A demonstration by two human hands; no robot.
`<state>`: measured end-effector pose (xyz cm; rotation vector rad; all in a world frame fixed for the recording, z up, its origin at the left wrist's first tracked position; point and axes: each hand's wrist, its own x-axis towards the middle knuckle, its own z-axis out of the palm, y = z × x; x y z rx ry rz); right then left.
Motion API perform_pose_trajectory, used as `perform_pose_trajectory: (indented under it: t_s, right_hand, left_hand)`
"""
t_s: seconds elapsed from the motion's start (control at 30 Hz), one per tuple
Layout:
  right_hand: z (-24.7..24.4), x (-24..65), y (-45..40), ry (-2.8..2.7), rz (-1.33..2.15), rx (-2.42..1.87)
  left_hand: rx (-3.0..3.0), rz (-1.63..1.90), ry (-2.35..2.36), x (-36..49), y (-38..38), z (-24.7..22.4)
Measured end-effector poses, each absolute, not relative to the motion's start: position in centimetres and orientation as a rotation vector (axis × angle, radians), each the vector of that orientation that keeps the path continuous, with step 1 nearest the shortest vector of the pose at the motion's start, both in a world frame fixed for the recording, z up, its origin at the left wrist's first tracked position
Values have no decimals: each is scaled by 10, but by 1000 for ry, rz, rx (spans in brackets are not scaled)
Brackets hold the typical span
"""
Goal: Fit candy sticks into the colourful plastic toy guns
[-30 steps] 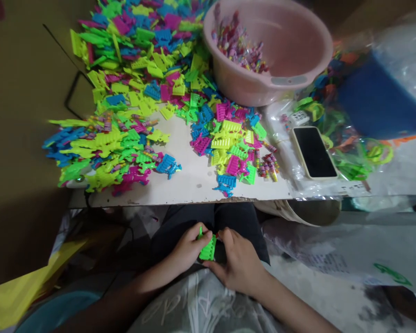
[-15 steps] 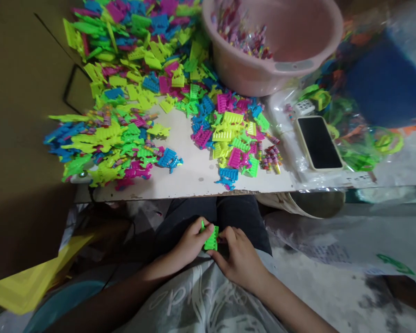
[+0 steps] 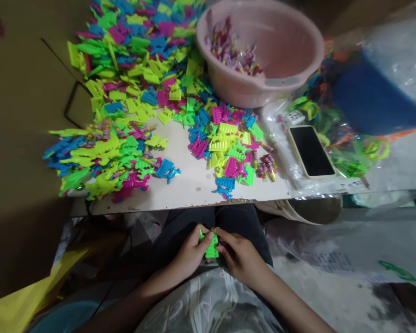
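Over my lap, in front of the table edge, my left hand (image 3: pixel 193 247) pinches a bright green plastic piece (image 3: pixel 212 248) with a ridged, comb-like face. My right hand (image 3: pixel 238 253) is at the piece's right side, its fingers bent and close together around something small that I cannot make out. Above on the table lie pink, yellow, blue and green pieces of the same kind (image 3: pixel 225 145). Small striped crayon-like sticks (image 3: pixel 267 167) lie just right of them. Another heap of pieces mixed with such sticks (image 3: pixel 106 155) is at the left.
A pink basin (image 3: pixel 263 90) holding many small colourful items stands at the back. A phone (image 3: pixel 312 151) lies on plastic bags at the right. A large pile of coloured pieces (image 3: pixel 135 46) fills the back left. Brown cardboard (image 3: pixel 17 185) rises at the far left.
My right hand has shifted so that its index finger reaches over the top of the green piece. The table and its things appear slightly lower and further left in the view.
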<state>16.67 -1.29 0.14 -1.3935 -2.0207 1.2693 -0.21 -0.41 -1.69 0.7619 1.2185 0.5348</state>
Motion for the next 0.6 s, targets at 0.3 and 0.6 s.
perform_pose_trajectory:
  t_s: [0.3,0.6]
  right_hand:
    - [5,165,1,-2044,1138,-1369]
    - [129,188,24,-2396,488,-942]
  left_hand:
    - [861,522,1214,-5,12,-7]
    - [1872,979,1769,-74,115,94]
